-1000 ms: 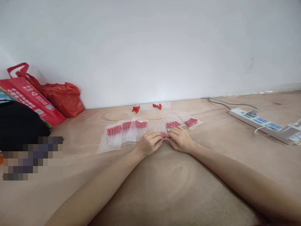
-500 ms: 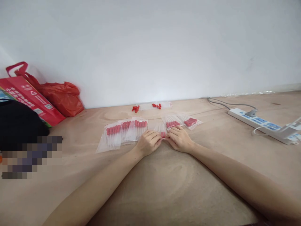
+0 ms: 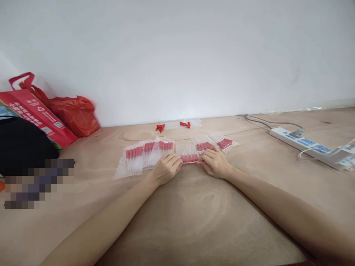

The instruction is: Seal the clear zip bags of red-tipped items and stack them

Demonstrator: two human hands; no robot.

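Pouch (image 3: 189,150), clear and flat, lies on the worktop (image 3: 188,218) at the middle of the head view, with a row of red tips (image 3: 189,158) along its near edge and thin clear stems running away from them. The left hand (image 3: 168,168) pinches the near left corner of it, thumb and fingers drawn together; the right hand (image 3: 215,163) holds the near right corner in a similar narrow grip, palm down. The hands are apart, with the near edge stretched between them. Just left of the pouch, three packs (image 3: 130,162) of red-ended stems overlap in a row, their red ends toward the wall (image 3: 177,62). Beyond the right hand, two more packs (image 3: 204,142) lie close together, red ends toward the person. Farther back, near the wall, some loose caps (image 3: 160,128), red too, lie beside a clear sleeve (image 3: 171,125), and a few red pieces (image 3: 185,125) sit on or in it; which, one cannot tell. At the far left, a red tote (image 3: 41,116) leans by a red plastic bag (image 3: 79,114), behind black cloth (image 3: 24,147) and a pixelated patch (image 3: 39,184). At the right lies a white power strip (image 3: 302,141) with a grey plug (image 3: 297,133) in it, its cable (image 3: 259,120) reaching back toward the wall.
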